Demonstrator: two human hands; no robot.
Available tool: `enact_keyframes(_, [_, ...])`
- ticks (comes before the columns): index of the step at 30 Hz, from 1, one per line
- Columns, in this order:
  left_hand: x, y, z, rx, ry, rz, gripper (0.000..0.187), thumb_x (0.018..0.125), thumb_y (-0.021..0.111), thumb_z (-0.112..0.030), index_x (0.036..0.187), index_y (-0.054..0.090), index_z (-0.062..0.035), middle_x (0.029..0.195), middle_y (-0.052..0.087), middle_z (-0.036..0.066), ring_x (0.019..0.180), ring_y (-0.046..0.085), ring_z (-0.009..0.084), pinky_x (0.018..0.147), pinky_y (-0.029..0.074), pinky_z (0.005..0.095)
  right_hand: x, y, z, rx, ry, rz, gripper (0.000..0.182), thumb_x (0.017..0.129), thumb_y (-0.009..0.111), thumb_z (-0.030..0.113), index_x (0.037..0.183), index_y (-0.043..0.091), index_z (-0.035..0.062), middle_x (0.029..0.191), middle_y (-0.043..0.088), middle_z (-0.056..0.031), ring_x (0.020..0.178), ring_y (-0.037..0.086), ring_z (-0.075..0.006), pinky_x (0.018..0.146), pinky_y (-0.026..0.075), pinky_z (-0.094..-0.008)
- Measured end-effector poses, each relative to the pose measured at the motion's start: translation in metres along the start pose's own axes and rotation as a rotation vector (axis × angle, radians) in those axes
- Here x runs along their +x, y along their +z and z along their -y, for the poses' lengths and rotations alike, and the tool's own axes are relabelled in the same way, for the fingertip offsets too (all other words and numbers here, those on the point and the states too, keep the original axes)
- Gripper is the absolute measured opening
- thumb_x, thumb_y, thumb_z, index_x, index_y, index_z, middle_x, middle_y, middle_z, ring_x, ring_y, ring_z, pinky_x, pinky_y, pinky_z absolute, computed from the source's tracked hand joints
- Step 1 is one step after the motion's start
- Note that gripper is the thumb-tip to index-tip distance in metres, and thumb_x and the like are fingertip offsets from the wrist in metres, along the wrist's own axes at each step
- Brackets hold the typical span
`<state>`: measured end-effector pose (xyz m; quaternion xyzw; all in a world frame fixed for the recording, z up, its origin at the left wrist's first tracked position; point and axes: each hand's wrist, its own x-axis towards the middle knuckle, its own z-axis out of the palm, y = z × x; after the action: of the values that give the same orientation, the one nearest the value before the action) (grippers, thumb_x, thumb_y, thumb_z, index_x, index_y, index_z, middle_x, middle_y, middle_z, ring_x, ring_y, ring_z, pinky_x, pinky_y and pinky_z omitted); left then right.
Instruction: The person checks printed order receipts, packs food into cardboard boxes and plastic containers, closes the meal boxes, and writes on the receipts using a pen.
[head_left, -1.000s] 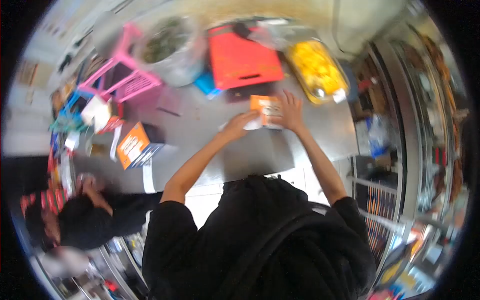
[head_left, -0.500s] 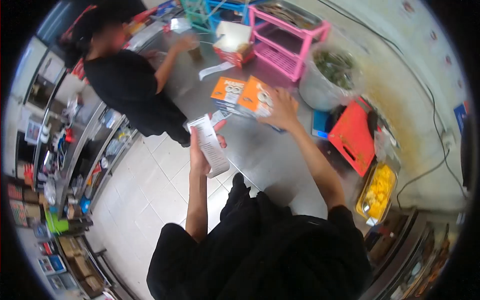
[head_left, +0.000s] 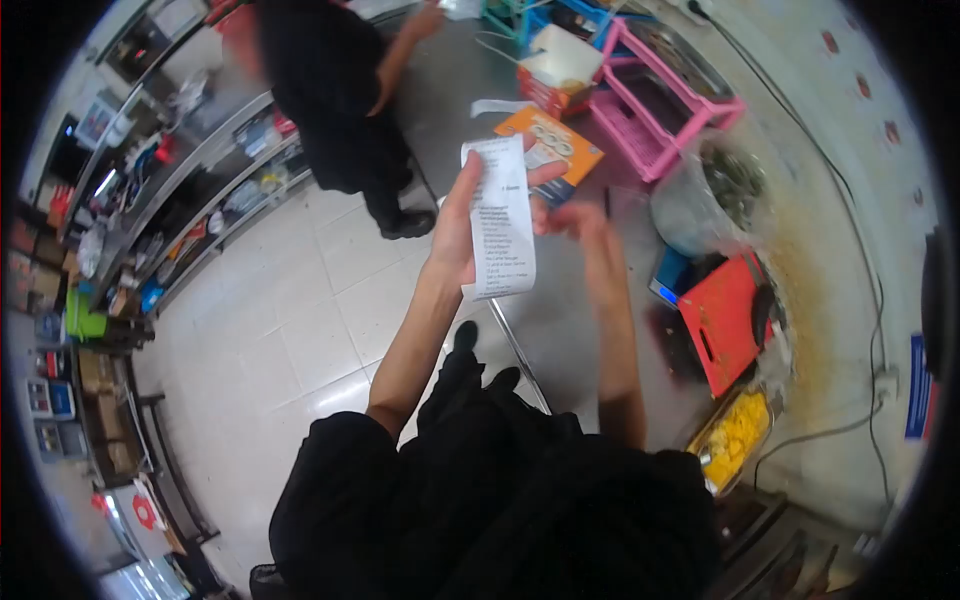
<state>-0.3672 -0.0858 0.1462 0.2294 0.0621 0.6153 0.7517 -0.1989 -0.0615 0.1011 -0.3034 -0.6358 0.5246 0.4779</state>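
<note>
In my left hand (head_left: 455,235) is a long white printed receipt (head_left: 508,235), held up with its text facing me. The thumb lies over its left edge. My right hand (head_left: 588,228) is smeared by motion just to the right of the receipt, above the steel table, and its fingers cannot be made out clearly. Beyond both hands an orange and dark blue cardboard box (head_left: 562,148) rests on the table. The receipt and my left fingers cover part of it. Another white paper strip (head_left: 500,106) lies behind the box.
A pink rack (head_left: 640,125), a red and white carton (head_left: 555,75) and a plastic-lined tub of greens (head_left: 705,205) stand farther back. On the right are a red board (head_left: 722,325) and a tray of yellow food (head_left: 735,440). A person in black (head_left: 325,95) stands at left.
My right hand has left the orange box and come back toward the receipt. The receipt is now raised and more upright in my left hand. The camera view has shifted.
</note>
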Motion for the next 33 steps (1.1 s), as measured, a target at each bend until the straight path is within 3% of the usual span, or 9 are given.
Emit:
enact_keyframes(2, [0.009, 0.023, 0.020, -0.057, -0.099, 0.127, 0.058, 0.089, 0.037, -0.048, 0.132, 0.030, -0.0095, 0.124, 0.044, 0.022, 0.071, 0.058, 0.0263, 0.067, 0.049, 0.0348, -0.057, 0.001, 0.024, 0.032, 0.011, 0.108, 0.028, 0.086, 0.054, 0.021, 0.104, 0.054, -0.0005, 0.096, 0.057, -0.0048, 0.093, 0.049, -0.0119, 0.083, 0.036, -0.0283])
enact_keyframes(4, [0.017, 0.037, 0.045, -0.116, -0.232, 0.330, 0.056, 0.090, 0.039, -0.043, 0.133, 0.029, -0.0089, 0.127, 0.042, 0.021, 0.082, 0.060, 0.0293, 0.075, 0.050, 0.0392, -0.098, 0.021, 0.070, -0.037, 0.026, -0.074, 0.021, 0.085, 0.056, 0.012, 0.102, 0.058, -0.0007, 0.092, 0.059, -0.0050, 0.086, 0.052, -0.0112, 0.078, 0.039, -0.0270])
enact_keyframes(7, [0.007, 0.091, 0.078, -0.031, -0.364, 0.292, 0.052, 0.090, 0.040, -0.037, 0.133, 0.028, -0.0089, 0.129, 0.040, 0.021, 0.091, 0.059, 0.0302, 0.082, 0.049, 0.0433, -0.154, 0.025, 0.095, -0.074, 0.076, -0.275, 0.019, 0.082, 0.060, 0.010, 0.097, 0.061, -0.0011, 0.087, 0.062, -0.0048, 0.078, 0.053, -0.0097, 0.071, 0.042, -0.0254])
enact_keyframes(15, [-0.057, 0.155, 0.142, -0.371, -0.784, 0.741, 0.044, 0.092, 0.042, -0.027, 0.126, 0.035, -0.0018, 0.124, 0.047, 0.013, 0.085, 0.061, 0.0211, 0.076, 0.052, 0.0375, -0.286, 0.109, 0.151, -0.050, 0.290, -0.884, 0.027, 0.087, 0.055, 0.021, 0.085, 0.064, -0.0048, 0.065, 0.061, -0.0039, 0.060, 0.053, -0.0074, 0.056, 0.042, -0.0221])
enact_keyframes(23, [-0.175, 0.180, 0.184, -0.356, -1.059, 0.623, 0.042, 0.091, 0.045, -0.027, 0.125, 0.039, -0.0030, 0.124, 0.048, 0.011, 0.086, 0.060, 0.0202, 0.079, 0.051, 0.0337, -0.380, 0.195, 0.190, -0.034, 0.304, -1.189, 0.031, 0.090, 0.051, 0.023, 0.085, 0.063, -0.0057, 0.063, 0.060, -0.0047, 0.056, 0.052, -0.0071, 0.052, 0.043, -0.0212])
enact_keyframes(25, [-0.209, 0.195, 0.186, -0.342, -1.092, 0.597, 0.044, 0.091, 0.043, -0.026, 0.129, 0.035, -0.0064, 0.128, 0.044, 0.011, 0.095, 0.056, 0.0207, 0.086, 0.047, 0.0398, -0.401, 0.212, 0.201, -0.089, 0.322, -1.247, 0.030, 0.090, 0.050, 0.022, 0.087, 0.063, -0.0053, 0.063, 0.059, -0.0042, 0.057, 0.052, -0.0068, 0.054, 0.044, -0.0213])
enact_keyframes(27, [-0.255, 0.206, 0.186, -0.176, -1.180, 0.639, 0.045, 0.092, 0.041, -0.028, 0.130, 0.032, -0.0071, 0.127, 0.045, 0.011, 0.099, 0.055, 0.0214, 0.088, 0.045, 0.0425, -0.420, 0.228, 0.206, -0.099, 0.199, -1.411, 0.042, 0.090, 0.050, 0.031, 0.063, 0.059, 0.0001, 0.050, 0.049, 0.0026, 0.044, 0.040, -0.0022, 0.040, 0.029, -0.0197])
enact_keyframes(29, [-0.305, 0.203, 0.201, -0.045, -1.333, 0.716, 0.045, 0.093, 0.040, -0.028, 0.131, 0.031, -0.0065, 0.115, 0.050, 0.009, 0.091, 0.056, 0.0200, 0.086, 0.046, 0.0423, -0.455, 0.238, 0.194, -0.023, 0.152, -1.497, 0.041, 0.090, 0.050, 0.031, 0.065, 0.059, 0.0004, 0.051, 0.047, 0.0044, 0.046, 0.038, -0.0016, 0.042, 0.029, -0.0194])
enact_keyframes(33, [-0.385, 0.190, 0.281, -0.469, -1.641, 0.735, 0.045, 0.093, 0.041, -0.027, 0.131, 0.032, -0.0050, 0.096, 0.048, 0.006, 0.076, 0.051, 0.0165, 0.076, 0.046, 0.0366, -0.543, 0.257, 0.196, 0.019, 0.073, -1.564, 0.034, 0.091, 0.048, 0.028, 0.074, 0.060, 0.0011, 0.057, 0.049, 0.0026, 0.054, 0.042, -0.0038, 0.048, 0.035, -0.0219])
